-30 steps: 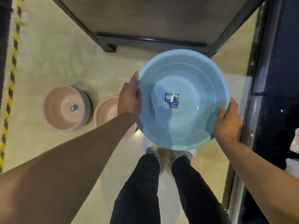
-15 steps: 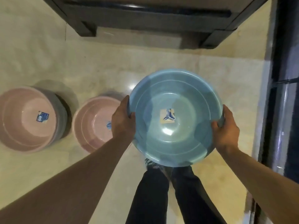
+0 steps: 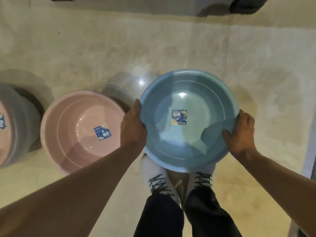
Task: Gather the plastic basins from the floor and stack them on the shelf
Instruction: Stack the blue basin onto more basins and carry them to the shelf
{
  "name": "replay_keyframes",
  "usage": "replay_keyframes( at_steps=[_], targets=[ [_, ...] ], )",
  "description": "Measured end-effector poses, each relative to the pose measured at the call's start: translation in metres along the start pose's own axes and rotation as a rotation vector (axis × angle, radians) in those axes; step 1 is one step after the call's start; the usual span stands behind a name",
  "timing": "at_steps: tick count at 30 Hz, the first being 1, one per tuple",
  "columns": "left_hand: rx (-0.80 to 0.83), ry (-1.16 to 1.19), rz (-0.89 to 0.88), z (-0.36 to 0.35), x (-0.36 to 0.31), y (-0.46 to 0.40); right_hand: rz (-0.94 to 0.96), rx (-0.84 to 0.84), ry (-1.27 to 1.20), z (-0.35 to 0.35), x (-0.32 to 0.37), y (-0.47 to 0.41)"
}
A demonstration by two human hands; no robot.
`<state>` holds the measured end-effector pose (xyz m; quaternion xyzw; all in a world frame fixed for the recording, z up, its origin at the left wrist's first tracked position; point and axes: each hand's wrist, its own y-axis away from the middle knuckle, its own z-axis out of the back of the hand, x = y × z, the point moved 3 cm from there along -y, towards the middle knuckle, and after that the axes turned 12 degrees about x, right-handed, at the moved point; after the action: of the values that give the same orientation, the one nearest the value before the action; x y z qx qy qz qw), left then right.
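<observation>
Blue plastic fills the middle of my view: the blue basin [image 3: 188, 120] hangs between my two hands, open side up, its label facing me. My left hand [image 3: 132, 127] is clamped on the rim at the basin's left side, fingers hidden under the lip, and my right hand [image 3: 242, 134] is clamped on the opposite rim with the thumb hooked inside. What has changed over the last second is the height and the heading: a moment ago this same basin was up near the dark shelf [image 3: 248, 5], which ran broad across the top of my view; now only its feet show at the far top edge, well beyond the grip, and the basin sits low, right above my shoes [image 3: 179, 182]. Just outboard of my left grip the pink basin [image 3: 82, 130] rests on the floor [image 3: 171, 48], and further out that way a second pink stack [image 3: 10, 127] is cut off by the frame. I judge that I am bringing the blue one down toward the pink basin to nest them, gathering a stack before lifting the lot to the shelf. Nothing is on the shelf yet as far as I can see.
</observation>
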<state>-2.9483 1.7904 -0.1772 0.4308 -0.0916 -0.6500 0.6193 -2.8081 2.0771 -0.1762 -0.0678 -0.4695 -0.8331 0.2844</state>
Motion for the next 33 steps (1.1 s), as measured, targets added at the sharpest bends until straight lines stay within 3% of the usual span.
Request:
replay_keyframes(
  at_steps=[5, 16, 22, 29, 33],
  targets=[
    [-0.067, 0.065, -0.069, -0.016, 0.009, -0.018, 0.115, -0.095, -0.197, -0.007, -0.008, -0.020],
    [-0.076, 0.070, -0.161, 0.016, -0.004, 0.008, 0.207, -0.159, -0.099, 0.017, 0.004, 0.016],
    [-0.136, 0.178, -0.163, 0.106, -0.033, 0.081, 0.257, -0.117, -0.028, 0.071, 0.076, 0.080],
    [-0.402, 0.323, -0.190, 0.228, -0.026, 0.195, 0.367, -0.014, -0.005, 0.085, 0.191, 0.146],
    [-0.396, 0.426, -0.006, 0.254, 0.029, 0.236, 0.451, 0.046, 0.013, 0.060, 0.259, 0.170]
  ],
)
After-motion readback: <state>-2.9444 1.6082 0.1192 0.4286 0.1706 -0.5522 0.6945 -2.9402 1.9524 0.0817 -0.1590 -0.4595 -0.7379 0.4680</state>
